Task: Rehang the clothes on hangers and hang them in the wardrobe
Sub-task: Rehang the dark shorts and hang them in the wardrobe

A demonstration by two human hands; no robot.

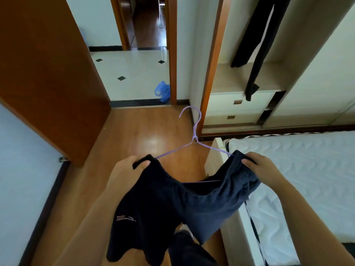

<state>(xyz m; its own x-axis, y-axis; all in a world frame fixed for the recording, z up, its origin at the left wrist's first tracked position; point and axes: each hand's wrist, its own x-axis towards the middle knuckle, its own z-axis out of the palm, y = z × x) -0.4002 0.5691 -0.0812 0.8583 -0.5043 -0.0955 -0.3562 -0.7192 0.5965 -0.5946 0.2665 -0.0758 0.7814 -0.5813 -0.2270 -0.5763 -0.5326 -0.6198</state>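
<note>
Dark navy shorts point(172, 204) with a small logo on one leg hang in front of me on a purple wire hanger point(194, 131). The hanger's arms run into the waistband at both sides and its hook points away from me. My left hand point(124, 171) grips the left end of the waistband. At the right end, my right hand point(259, 166) pinches the waistband. The open wardrobe point(240, 81) stands ahead on the right, with black garments point(255, 45) hanging inside.
A bed with a white mattress point(307, 169) fills the right side. A brown door point(48, 73) stands open on the left, with a blue plastic bag point(162, 91) on the tiled floor in the doorway. White drawers point(238, 106) sit low in the wardrobe.
</note>
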